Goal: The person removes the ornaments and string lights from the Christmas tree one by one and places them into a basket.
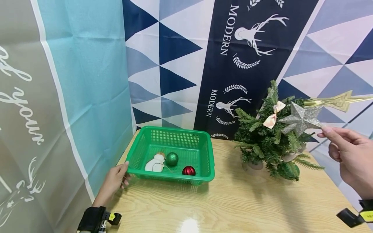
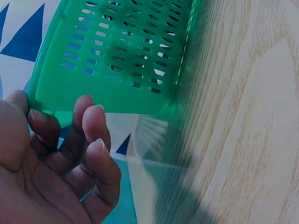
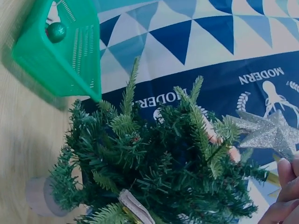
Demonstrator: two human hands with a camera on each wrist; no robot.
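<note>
From the head view, our right hand (image 1: 354, 161) pinches one point of the silver star (image 1: 300, 119), held level beside the top of the small tree (image 1: 269, 149), its tip just left of the star. Our left hand (image 1: 115, 182) rests at the green basket (image 1: 172, 153), fingers curled on its left rim, well apart from the tree; bare tabletop (image 1: 233, 200) lies between.

The left wrist view shows fingertips (image 2: 93, 116) bent against the basket's rim (image 2: 107, 100).

The right wrist view shows the star (image 3: 266, 133) above the branches (image 3: 163, 163), fingertips (image 3: 286, 171) pinching it.
</note>
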